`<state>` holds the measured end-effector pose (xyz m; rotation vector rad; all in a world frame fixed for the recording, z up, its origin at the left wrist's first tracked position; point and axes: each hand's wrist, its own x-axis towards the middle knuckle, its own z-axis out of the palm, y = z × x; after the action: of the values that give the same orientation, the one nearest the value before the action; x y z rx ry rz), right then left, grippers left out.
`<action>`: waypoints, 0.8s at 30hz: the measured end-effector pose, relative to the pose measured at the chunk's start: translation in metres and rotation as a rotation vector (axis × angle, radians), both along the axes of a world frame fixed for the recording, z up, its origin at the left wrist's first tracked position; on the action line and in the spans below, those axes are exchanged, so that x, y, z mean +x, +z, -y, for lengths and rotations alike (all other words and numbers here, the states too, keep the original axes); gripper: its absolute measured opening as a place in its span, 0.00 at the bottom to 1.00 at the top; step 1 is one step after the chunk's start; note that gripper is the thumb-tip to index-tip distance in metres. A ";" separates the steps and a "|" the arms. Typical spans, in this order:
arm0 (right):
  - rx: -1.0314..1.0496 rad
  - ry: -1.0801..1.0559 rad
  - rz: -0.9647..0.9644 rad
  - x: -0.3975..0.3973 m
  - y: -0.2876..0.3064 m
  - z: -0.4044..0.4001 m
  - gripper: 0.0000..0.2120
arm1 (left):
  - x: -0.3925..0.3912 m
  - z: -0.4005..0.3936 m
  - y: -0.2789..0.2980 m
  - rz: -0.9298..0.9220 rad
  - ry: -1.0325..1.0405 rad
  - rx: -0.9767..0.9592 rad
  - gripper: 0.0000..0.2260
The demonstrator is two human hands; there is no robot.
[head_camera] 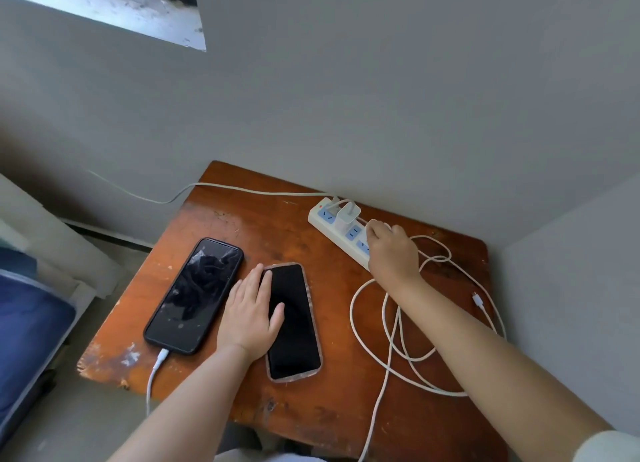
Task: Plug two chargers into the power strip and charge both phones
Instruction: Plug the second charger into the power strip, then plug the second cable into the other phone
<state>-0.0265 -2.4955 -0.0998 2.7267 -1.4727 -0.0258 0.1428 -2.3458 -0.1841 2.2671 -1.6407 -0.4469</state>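
A white power strip (334,224) lies at the table's far edge by the wall, with one white charger (347,213) plugged into it. My right hand (391,250) is closed over the strip's near end; what it holds is hidden. A black-cased phone (195,293) lies at the left with a white cable (156,366) plugged into its near end. Right of it lies a pink-cased phone (294,323), screen dark, no cable in it. My left hand (251,314) rests flat between the phones, fingers on the pink one's edge. A loose white cable (398,326) coils at the right, its free plug (478,300) on the table.
The small worn wooden table (311,409) stands in a corner against grey walls. The strip's own cord (214,185) runs left along the wall. A bed with blue bedding (24,330) is at the left.
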 end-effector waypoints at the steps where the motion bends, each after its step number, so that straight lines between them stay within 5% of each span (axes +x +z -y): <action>1: 0.009 0.002 -0.014 0.000 0.001 0.001 0.20 | 0.001 0.000 -0.001 0.002 -0.007 -0.002 0.26; 9: 0.069 0.011 0.063 -0.005 0.005 0.003 0.20 | 0.002 0.000 -0.001 -0.003 -0.008 -0.005 0.26; 13: 0.256 -0.069 0.560 -0.050 0.008 -0.019 0.20 | 0.002 0.000 0.000 -0.005 -0.020 0.015 0.26; 16: 0.305 -0.404 0.867 -0.107 0.000 -0.042 0.17 | 0.002 -0.001 0.002 -0.015 -0.029 0.025 0.26; 20: 0.376 -0.833 0.738 -0.172 -0.021 -0.057 0.11 | 0.000 -0.001 0.007 -0.020 -0.026 0.030 0.26; 24: 0.427 -0.837 0.673 -0.187 -0.032 -0.070 0.10 | -0.003 -0.001 0.014 0.081 -0.247 -0.059 0.21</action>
<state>-0.2135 -2.4257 -0.1317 2.2138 -2.9904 0.6703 0.1398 -2.3448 -0.1700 2.0728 -1.9585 -0.3615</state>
